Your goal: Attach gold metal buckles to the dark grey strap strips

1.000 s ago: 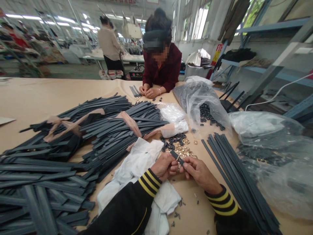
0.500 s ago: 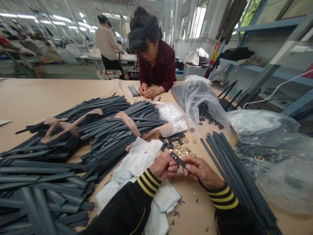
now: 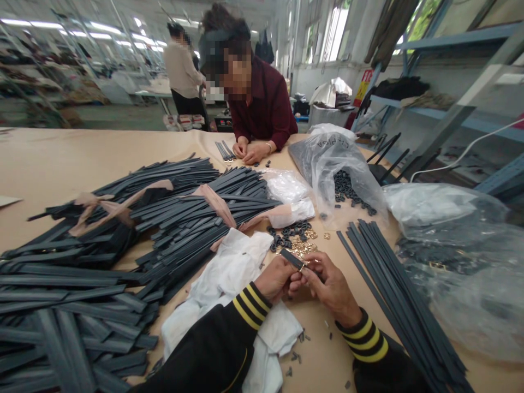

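Between my hands is a dark grey belt strap (image 3: 290, 258) with a small gold buckle (image 3: 301, 267) on it. My left hand (image 3: 278, 278) is closed round the strap on the left of the buckle. The thumb and fingers of my right hand (image 3: 329, 286) pinch the strap at the buckle, close against my left fingers. Just beyond my hands lie a pile of loose gold buckles (image 3: 298, 246) and a pile of small dark loops (image 3: 282, 240). My fingers hide part of the strap.
Bundles of dark straps (image 3: 196, 218) tied with pinkish cloth fill the left. More straps (image 3: 393, 284) lie at right, beside clear plastic bags (image 3: 450, 218). White cloth (image 3: 229, 267) lies by my left forearm. Across the table a co-worker (image 3: 266, 103) leans over small pieces.
My right hand has moved left along the strap to the buckle, closing the gap to my left hand. The strap's end now points further up and left. The co-worker's head has shifted left.
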`<state>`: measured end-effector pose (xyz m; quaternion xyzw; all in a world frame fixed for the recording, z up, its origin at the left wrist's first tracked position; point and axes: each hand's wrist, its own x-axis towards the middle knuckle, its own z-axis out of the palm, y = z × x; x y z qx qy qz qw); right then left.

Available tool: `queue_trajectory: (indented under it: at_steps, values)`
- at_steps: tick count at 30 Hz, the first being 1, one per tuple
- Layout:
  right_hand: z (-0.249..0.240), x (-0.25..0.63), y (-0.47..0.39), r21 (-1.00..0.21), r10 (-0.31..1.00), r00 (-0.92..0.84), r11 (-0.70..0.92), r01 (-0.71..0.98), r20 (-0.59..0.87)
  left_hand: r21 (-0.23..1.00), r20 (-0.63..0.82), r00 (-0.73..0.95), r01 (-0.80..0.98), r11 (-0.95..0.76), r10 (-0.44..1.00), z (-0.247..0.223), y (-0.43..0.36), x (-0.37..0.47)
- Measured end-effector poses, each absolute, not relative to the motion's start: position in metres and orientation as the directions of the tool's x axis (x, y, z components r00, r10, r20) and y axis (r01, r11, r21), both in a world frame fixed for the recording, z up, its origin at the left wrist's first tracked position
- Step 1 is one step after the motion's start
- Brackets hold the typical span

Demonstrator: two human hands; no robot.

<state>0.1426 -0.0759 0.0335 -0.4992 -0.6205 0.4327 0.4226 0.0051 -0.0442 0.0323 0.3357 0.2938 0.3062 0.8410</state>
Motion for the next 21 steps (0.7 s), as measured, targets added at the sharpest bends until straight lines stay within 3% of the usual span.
queue_trajectory:
  at_steps: [3, 7, 14, 21]
  values:
    - [0.033, 0.144, -0.076, -0.934, 0.974, -0.18, 0.189, 0.302, 0.139, 0.796, -0.275, 0.6, -0.296, 0.528, 0.751, 0.031, -0.043, 0.006]
    - [0.036, 0.147, -0.073, -0.942, 0.981, -0.174, 0.14, 0.304, 0.089, 0.923, -0.176, 0.447, -0.236, 0.305, 0.877, 0.026, -0.038, 0.005]
    - [0.037, 0.15, -0.068, -0.948, 0.989, -0.147, 0.063, 0.312, 0.017, 0.928, -0.105, 0.468, -0.27, 0.255, 0.878, 0.019, -0.035, 0.0]
    - [0.032, 0.148, -0.068, -0.964, 0.995, -0.091, -0.004, 0.265, -0.03, 0.995, 0.012, 0.431, -0.093, 0.031, 0.902, 0.02, -0.037, 0.003]
